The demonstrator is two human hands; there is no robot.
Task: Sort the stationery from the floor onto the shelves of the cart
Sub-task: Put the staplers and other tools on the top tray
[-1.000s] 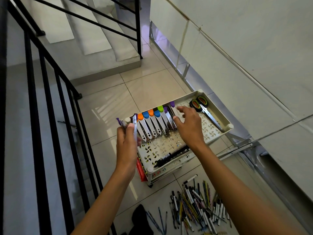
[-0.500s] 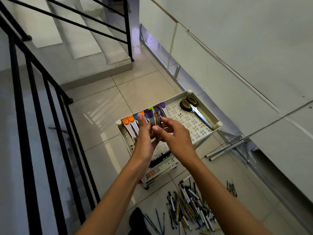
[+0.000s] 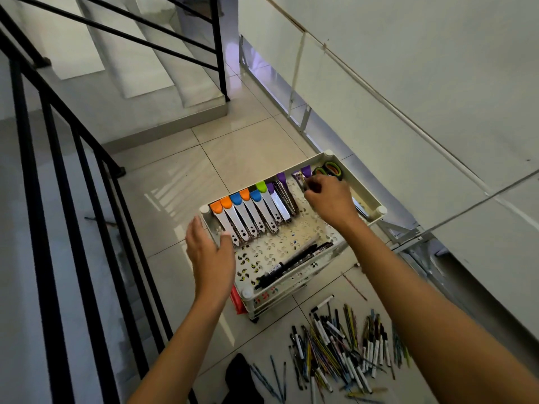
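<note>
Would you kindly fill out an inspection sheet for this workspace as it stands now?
Surface: top shelf of the white cart, perforated, on a tiled floor.
Job's things: row of staplers with orange, blue, green and purple ends; scissors at the far corner; black markers along the near edge.
Clutter: heap of pens on the floor near the cart.
Grips: right hand pinches a purple stapler; left hand open, holding nothing, at the cart's left edge.
Cables: nothing seen.
Surroundings: black railing, stairs, white wall.
</note>
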